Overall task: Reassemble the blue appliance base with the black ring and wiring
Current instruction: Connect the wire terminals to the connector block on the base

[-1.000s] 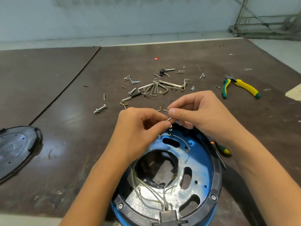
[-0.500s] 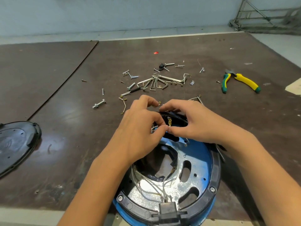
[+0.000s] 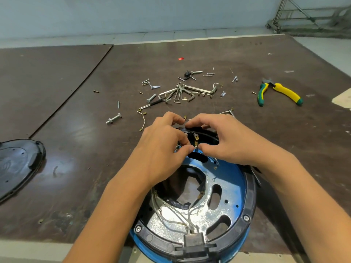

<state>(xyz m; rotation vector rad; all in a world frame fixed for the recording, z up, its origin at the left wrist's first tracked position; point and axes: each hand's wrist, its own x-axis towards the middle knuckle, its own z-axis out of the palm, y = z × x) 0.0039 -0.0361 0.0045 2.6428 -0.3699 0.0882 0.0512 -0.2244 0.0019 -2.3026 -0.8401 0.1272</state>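
Wiring step in hand: left hand (image 3: 161, 149) and right hand (image 3: 229, 143) both pinch a wire terminal (image 3: 195, 146) at the far rim of the blue base (image 3: 234, 179), lower centre of frame; black ring (image 3: 251, 196) seated on it. Next move likely needs the terminal pressed squarely onto its contact

**Hidden and cut off**

The left hand (image 3: 161, 149) and right hand (image 3: 228, 141) hide the blue base's (image 3: 231, 177) far rim. The wire end (image 3: 195, 147) they pinch is too small to make out. The base's near edge and the black cover (image 3: 19, 164) at left run off-frame.

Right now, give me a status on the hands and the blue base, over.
Left hand and right hand pinch a wire end at the far rim. Blue base open, black ring on it, wires loose inside. Pliers lie apart, beyond the hands.
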